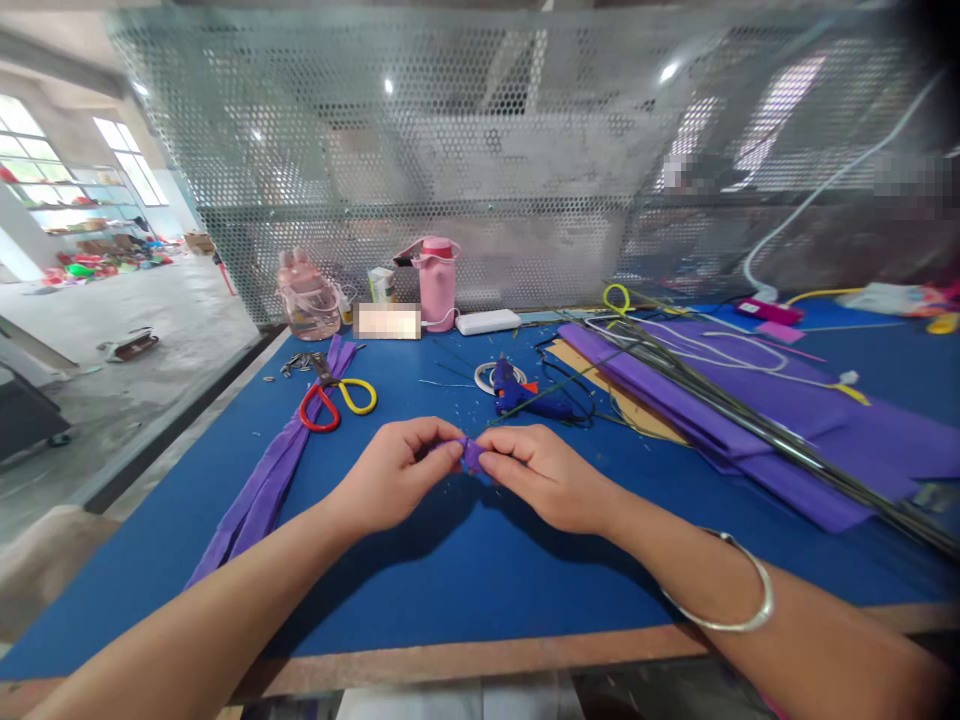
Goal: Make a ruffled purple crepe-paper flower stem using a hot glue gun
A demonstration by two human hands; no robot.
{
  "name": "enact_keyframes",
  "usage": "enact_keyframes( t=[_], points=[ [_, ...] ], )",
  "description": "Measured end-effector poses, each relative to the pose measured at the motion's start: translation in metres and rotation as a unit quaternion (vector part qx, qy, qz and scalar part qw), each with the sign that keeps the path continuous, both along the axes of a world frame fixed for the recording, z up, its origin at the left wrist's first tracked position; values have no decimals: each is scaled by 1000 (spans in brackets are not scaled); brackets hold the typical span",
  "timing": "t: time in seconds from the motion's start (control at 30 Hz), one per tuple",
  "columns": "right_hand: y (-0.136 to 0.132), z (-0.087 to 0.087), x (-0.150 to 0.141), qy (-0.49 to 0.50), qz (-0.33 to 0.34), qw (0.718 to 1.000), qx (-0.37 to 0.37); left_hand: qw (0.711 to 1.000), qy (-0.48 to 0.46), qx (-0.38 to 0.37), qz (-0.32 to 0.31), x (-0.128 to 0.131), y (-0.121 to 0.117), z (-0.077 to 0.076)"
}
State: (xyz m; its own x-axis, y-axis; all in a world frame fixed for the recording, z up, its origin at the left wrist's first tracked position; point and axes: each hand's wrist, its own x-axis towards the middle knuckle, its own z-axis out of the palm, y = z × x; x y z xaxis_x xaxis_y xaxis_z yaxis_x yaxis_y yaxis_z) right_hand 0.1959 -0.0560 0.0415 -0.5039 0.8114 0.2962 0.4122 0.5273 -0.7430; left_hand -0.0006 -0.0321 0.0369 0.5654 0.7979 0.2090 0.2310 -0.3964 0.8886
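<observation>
Between my two hands, just above the blue table top, is a small folded piece of purple paper or fabric. My left hand pinches its left side between thumb and forefinger. On the other side my right hand pinches it the same way, with a silver bangle on that forearm. A thin green stem slants up and right from near my right fingers; whether it joins the purple piece I cannot tell. Beyond my hands lies a blue hot glue gun.
Scissors with red and yellow handles lie on purple strips at left. Purple sheets and a bundle of green stems cover the right side. A pink bottle, a clear jug and a white power bank line the back.
</observation>
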Motion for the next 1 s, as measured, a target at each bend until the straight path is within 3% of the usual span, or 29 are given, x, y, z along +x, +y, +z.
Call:
enact_keyframes(
  t=[0.1,0.23,0.33,0.47,0.63,0.73,0.9,1.0],
  points=[
    [2,-6,-1,94,11,988,-124,996,26,84,25,2,-3,-1],
    [4,-11,0,212,19,954,-210,974,39,219,38,1,-3,-1],
    [6,-10,4,231,50,938,-254,975,24,222,12,-1,-3,1],
    [11,-8,8,154,21,970,-187,983,31,179,3,-3,-4,1],
    [8,-4,3,130,-23,986,-105,971,62,218,70,-2,-5,-5],
    [3,-1,-1,107,-22,990,-88,955,71,271,93,-2,-7,-8],
    [0,-2,-6,79,-78,994,-24,917,89,381,76,-1,-8,-12],
    [0,-4,-8,82,-88,992,-26,904,84,416,58,-1,-8,-13]
  ],
)
